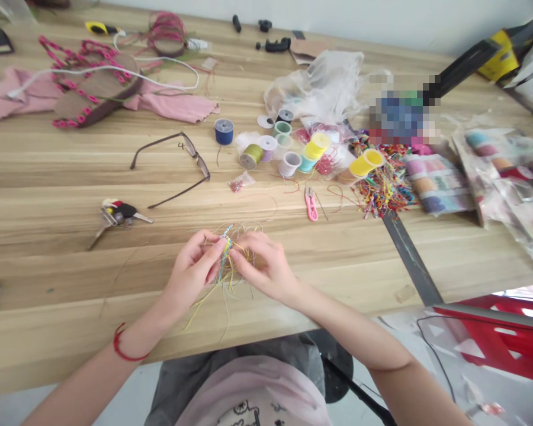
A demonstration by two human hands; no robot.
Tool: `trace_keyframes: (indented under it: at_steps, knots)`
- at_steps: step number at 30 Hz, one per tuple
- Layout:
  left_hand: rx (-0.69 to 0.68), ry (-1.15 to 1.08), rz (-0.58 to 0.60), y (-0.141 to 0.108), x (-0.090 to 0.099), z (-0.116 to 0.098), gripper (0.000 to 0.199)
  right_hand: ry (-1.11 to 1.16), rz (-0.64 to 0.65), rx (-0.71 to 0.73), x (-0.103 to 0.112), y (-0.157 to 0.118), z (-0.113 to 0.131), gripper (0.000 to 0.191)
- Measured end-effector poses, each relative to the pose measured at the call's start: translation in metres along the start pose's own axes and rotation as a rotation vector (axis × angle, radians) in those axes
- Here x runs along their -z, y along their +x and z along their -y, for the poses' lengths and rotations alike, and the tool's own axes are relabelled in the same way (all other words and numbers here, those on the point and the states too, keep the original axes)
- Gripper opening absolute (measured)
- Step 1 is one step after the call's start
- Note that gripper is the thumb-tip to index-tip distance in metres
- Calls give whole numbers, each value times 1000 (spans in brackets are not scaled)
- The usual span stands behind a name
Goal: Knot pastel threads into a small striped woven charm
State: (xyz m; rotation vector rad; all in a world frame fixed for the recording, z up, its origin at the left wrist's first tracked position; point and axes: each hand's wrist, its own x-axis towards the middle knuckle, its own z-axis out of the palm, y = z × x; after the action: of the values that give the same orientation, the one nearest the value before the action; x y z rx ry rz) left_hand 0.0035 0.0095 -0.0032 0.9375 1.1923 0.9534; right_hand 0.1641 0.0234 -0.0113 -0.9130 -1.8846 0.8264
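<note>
My left hand (pixel 190 266) and my right hand (pixel 262 265) meet above the wooden table (pixel 62 278). Both pinch a small bundle of multicoloured threads (pixel 226 251) in blue, yellow and green. Long loose strands (pixel 213 302) hang from it onto the tabletop below my hands. Part of the bundle is hidden by my fingertips. A pink-handled pair of thread snips (pixel 311 204) lies ahead of my right hand, not touched by it.
Several thread spools (pixel 266 151), a tangle of coloured thread ends (pixel 382 189), eyeglasses (pixel 173 168) and keys (pixel 118 216) lie on the table. Further back are a plastic bag (pixel 315 86), pink beaded work (pixel 93 89) and a metal ruler (pixel 411 257). A red stool (pixel 497 337) stands at the lower right.
</note>
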Motion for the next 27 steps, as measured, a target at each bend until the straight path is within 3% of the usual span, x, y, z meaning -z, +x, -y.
trace_keyframes:
  at_steps: [13, 17, 22, 27]
  knots:
    - [-13, -17, 5, 2, 1, 2, 26, 37, -103, -38, 1, 1, 2, 18]
    - [-40, -14, -4, 1, 0, 0, 27, 245, -135, -103, 7, 3, 3, 19]
    - [-74, 4, 6, -4, -4, -5, 33, 557, -23, -220, 11, 6, -1, 38]
    - [-105, -17, -57, -4, -5, -5, 35, 624, 1, -159, 11, 7, -2, 33]
